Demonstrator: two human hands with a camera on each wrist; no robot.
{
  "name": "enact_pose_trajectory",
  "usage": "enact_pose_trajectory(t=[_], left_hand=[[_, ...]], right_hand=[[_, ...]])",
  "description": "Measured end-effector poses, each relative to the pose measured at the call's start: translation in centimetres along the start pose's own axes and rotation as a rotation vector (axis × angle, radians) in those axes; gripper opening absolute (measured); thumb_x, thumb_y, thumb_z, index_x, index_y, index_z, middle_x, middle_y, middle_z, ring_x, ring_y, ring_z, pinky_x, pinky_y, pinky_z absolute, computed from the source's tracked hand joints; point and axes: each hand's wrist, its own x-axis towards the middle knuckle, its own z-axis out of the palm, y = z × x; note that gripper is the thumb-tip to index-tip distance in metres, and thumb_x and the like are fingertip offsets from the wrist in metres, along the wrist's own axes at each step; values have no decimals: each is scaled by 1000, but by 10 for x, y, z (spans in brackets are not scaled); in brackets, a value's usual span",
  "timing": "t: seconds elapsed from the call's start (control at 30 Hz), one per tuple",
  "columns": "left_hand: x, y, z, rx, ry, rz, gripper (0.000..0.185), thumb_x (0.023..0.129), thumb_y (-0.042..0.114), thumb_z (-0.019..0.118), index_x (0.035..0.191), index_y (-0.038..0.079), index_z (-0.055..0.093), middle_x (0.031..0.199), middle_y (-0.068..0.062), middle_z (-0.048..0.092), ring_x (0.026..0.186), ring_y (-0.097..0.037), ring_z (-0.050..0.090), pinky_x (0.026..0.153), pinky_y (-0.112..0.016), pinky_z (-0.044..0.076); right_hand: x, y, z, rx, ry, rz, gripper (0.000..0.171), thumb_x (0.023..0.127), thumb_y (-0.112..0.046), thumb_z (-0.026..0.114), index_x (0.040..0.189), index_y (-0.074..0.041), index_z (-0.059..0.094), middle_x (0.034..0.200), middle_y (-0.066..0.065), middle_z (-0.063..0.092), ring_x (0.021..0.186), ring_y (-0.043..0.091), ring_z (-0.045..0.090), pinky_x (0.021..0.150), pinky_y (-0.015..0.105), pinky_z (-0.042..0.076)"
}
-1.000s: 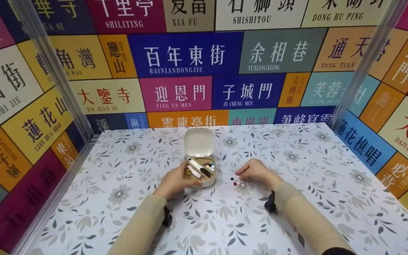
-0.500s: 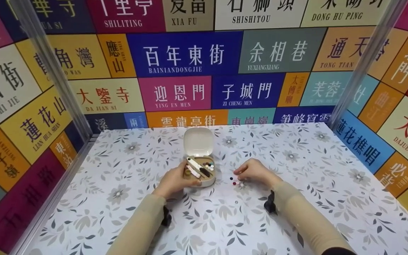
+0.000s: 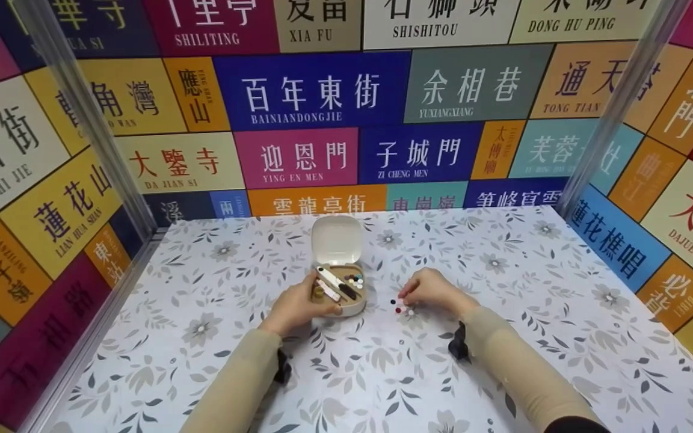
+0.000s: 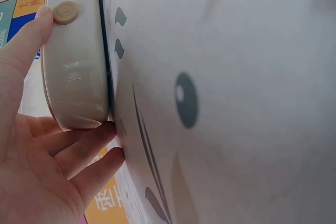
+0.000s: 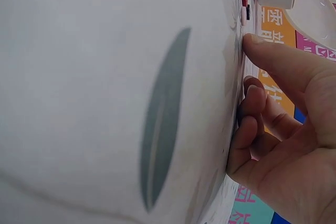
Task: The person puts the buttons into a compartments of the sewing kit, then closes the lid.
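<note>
On the table stands a small cream box [image 3: 355, 309] with its hinged lid [image 3: 337, 240] raised. My left hand [image 3: 293, 307] grips the box, its thumb beside the round tan button [image 4: 65, 12] on the front wall and its other fingers at the left side. Inside lie a white stick-shaped tool [image 3: 328, 275], a dark piece [image 3: 348, 293] and several small coloured pieces [image 3: 357, 281]. To the right, my right hand [image 3: 434, 290] rests its fingertips on the table beside a few bead-like pieces, among them a red bead [image 3: 398, 311] and a black bead [image 3: 393, 302]. Its thumb and loosely curled fingers are apart.
A white floral cloth [image 3: 214, 373] covers the table. Behind it and at both sides stand walls of colourful sign panels [image 3: 316, 90]. Clear corner posts [image 3: 617, 102] rise at the back left and right.
My right fingertips have shifted very slightly towards the small beads. My left hand and the box stay where they were.
</note>
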Motion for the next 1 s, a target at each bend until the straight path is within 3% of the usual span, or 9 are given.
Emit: enact_pose_trajectory(t=[0.57, 1.0], left_hand=[[-1, 1, 0, -32, -13, -15, 117, 65, 56, 83, 155, 15, 21, 148, -16, 42, 131, -35, 43, 111, -50, 29], [0, 0, 0, -15, 0, 34, 114, 68, 54, 83, 155, 12, 23, 145, -18, 46, 127, -35, 47, 109, -48, 33]], right_hand=[[-2, 2, -3, 30, 19, 39, 10, 72, -7, 81, 77, -7, 73, 68, 0, 66, 62, 12, 56, 59, 25, 47], [-2, 7, -6, 92, 37, 48, 4, 80, -10, 76, 81, -6, 75, 74, 1, 68, 66, 15, 58, 60, 26, 49]])
